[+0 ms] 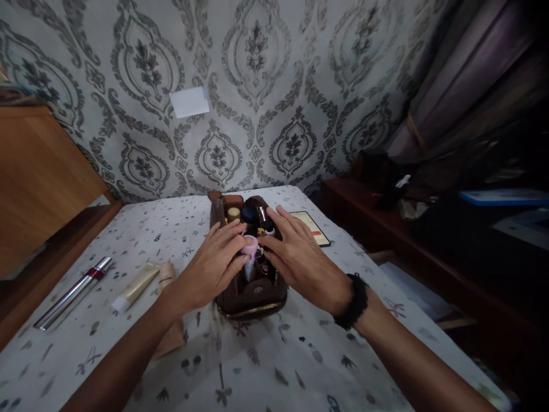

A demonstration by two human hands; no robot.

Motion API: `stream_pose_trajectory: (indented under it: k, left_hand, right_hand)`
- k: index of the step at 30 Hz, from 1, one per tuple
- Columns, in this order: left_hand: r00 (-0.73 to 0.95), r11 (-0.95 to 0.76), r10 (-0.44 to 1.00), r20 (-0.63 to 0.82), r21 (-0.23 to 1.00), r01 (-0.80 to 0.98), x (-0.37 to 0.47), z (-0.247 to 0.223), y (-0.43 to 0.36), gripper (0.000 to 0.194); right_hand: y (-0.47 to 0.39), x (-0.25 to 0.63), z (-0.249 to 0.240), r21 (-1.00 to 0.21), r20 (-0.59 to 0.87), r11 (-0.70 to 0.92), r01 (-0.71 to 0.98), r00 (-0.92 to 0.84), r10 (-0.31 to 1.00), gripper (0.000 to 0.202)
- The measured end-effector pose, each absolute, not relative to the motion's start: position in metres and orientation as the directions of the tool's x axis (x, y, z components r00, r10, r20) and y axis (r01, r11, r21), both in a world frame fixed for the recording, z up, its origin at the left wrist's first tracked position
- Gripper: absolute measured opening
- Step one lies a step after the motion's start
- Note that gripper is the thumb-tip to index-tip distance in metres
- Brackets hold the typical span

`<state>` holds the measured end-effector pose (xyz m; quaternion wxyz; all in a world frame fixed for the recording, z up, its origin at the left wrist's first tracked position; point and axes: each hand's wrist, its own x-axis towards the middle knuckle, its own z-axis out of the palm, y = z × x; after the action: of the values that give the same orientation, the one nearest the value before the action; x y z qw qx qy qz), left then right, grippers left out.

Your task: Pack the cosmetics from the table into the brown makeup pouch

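Observation:
A brown zippered toiletry bag (253, 294) stands unzipped on the bed, packed with several small bottles and jars. At its left side, my left hand (217, 263) has thumb and fingers closed around a tube with a pink cap (250, 245), upright inside the bag. My right hand (302, 254) reaches over the right side, fingers apart and stretched into the opening. Close to its fingertips is a small bottle with a shiny cap (261, 214). A dark blue round item (250, 215) and a gold-lidded jar (234, 213) sit toward the back. My hands hide part of the contents.
On the patterned sheet (240, 366) to the left lie a silver tube with a red band (75, 293), a cream tube (136, 286) and a beige tube (166, 274). A phone (312, 229) lies right of the bag. Dark red furniture (360, 206) borders the right side.

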<state>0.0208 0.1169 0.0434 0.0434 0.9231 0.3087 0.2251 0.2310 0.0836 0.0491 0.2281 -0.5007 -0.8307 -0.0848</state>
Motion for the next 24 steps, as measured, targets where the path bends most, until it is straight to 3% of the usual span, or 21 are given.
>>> stream_pose_trajectory:
  k: [14,21,24]
  left_hand:
    - [0.719,-0.799,0.595,0.358,0.17,0.577,0.022,0.047,0.118,0.042]
    - [0.627,-0.814,0.569,0.533,0.253,0.523,-0.002,0.042,0.1,0.037]
    - [0.583,-0.817,0.547,0.601,0.233,0.527,-0.026,0.026,0.091,0.033]
  right_hand:
    - [0.087,0.238,0.044,-0.139,0.56,0.546,0.826,-0.389,0.731,0.031]
    - [0.068,0.225,0.067,-0.334,0.677,0.665,0.668,-0.321,0.662,0.031]
    - [0.056,0.213,0.074,-0.334,0.742,0.753,0.567,-0.334,0.581,0.033]
